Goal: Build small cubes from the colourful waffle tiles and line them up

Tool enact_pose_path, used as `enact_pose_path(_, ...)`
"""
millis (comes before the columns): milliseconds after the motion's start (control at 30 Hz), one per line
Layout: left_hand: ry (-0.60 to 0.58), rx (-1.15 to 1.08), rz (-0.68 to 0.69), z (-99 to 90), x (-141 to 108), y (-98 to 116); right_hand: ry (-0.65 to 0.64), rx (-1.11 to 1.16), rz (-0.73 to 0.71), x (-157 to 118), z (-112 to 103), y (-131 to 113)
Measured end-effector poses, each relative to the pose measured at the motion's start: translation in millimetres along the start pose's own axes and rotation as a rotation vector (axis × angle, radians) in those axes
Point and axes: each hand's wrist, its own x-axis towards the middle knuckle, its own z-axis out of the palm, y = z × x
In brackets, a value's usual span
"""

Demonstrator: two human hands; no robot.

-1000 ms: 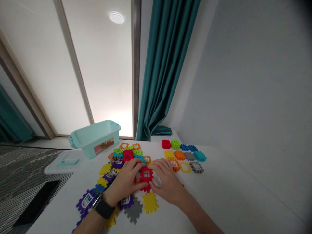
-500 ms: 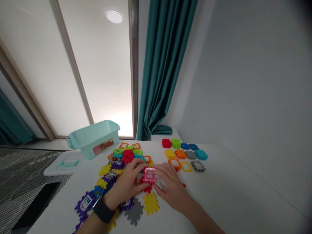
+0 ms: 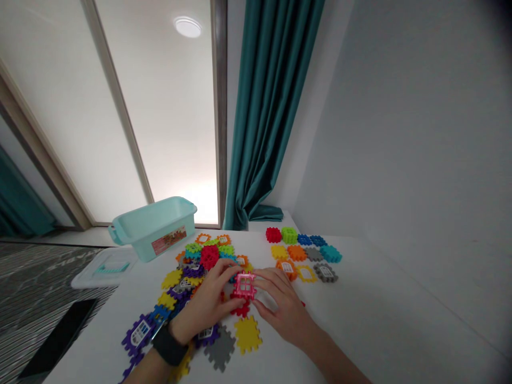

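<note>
Between my two hands is a pink interlocking building block [image 3: 245, 286] with a white window frame in it. My left hand [image 3: 215, 292], with a dark watch at the wrist, grips its left side between thumb and fingers. From the opposite side, the fingertips of my right hand [image 3: 283, 305] press against the right edge. Just under the pink block shows a red block [image 3: 241, 309], partly covered by it and my left thumb. A yellow notched block [image 3: 248, 334] and a grey one [image 3: 221, 348] lie flat nearer to me.
Several mixed blocks are piled around my left arm, a red cube [image 3: 210, 256] among them. Sorted blocks, including a grey window block [image 3: 325, 272], sit in rows at the back right. A mint bin [image 3: 160, 229], its lid [image 3: 104, 268] and a black phone-like slab [image 3: 60, 338] are left.
My right hand has shifted very slightly to the right, and the pink block has tilted and moved a touch left. The other blocks stay put.
</note>
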Motion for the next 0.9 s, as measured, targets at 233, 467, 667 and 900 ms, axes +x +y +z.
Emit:
enact_pose_path(233, -0.005, -0.014, -0.016, 1.2, 0.7, 0.1, -0.007, -0.044, -0.006, -1.6, 2.5, -0.6)
enact_pose_path(467, 0.002, 0.011, -0.025, 0.0, 1.9, 5.6, 0.011, -0.093, -0.058, 0.2, 1.2, -1.0)
enact_pose_path(667, 0.008, -0.007, -0.047, 2.0, 1.6, 6.8, 0.027, -0.152, -0.137, 0.4, -0.1, -1.7)
enact_pose_path(900, 0.005, -0.081, -0.043, 2.0, 2.0, 7.8, 0.11, -0.038, -0.079, 0.1, 0.2, 1.8)
